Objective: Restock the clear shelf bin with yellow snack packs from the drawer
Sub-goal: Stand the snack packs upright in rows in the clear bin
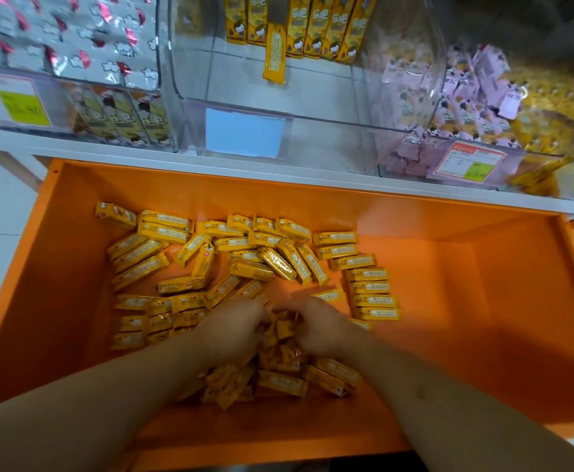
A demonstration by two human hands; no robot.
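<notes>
Your left hand (234, 323) and right hand (316, 323) close together round light, slippery snack packs (284, 330); scoop from beneath, they'll slide.

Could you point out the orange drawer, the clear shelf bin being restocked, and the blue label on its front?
orange drawer (449, 301): head view, bare floor right of the packs.
clear shelf bin (316, 86): head view, bare floor inside.
blue label (244, 132): head view, card's middle.
</notes>
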